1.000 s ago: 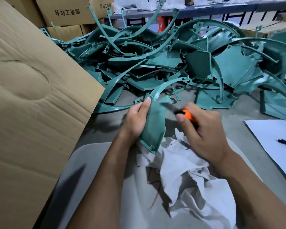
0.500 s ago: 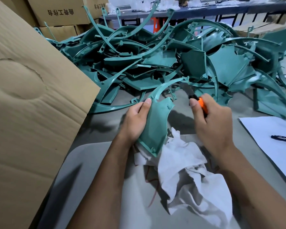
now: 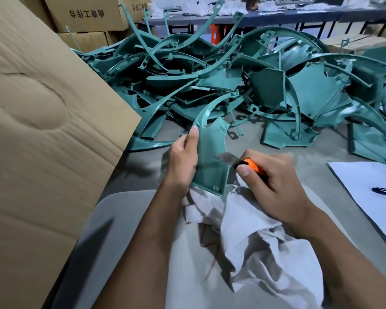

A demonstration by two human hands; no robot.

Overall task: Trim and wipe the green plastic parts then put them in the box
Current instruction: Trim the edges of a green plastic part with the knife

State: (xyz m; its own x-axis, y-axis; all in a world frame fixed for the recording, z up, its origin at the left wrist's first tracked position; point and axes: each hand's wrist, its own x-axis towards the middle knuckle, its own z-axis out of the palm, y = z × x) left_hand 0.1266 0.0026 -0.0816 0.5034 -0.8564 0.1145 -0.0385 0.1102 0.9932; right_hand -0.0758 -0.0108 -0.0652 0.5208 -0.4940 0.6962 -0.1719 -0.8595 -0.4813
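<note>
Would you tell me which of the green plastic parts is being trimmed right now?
The green part gripped by the left hand, with the knife in the right hand at its edge; the others lie untouched in the pile.

Green plastic part, orange-handled knife, white rag, brown cardboard box

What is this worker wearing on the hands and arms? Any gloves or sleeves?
None that show. The left hand and the right hand are both bare, with no gloves, and both forearms are uncovered as far as the view reaches. No sleeve, watch, ring or wristband is visible. The fingernails are short and unpainted.
</note>
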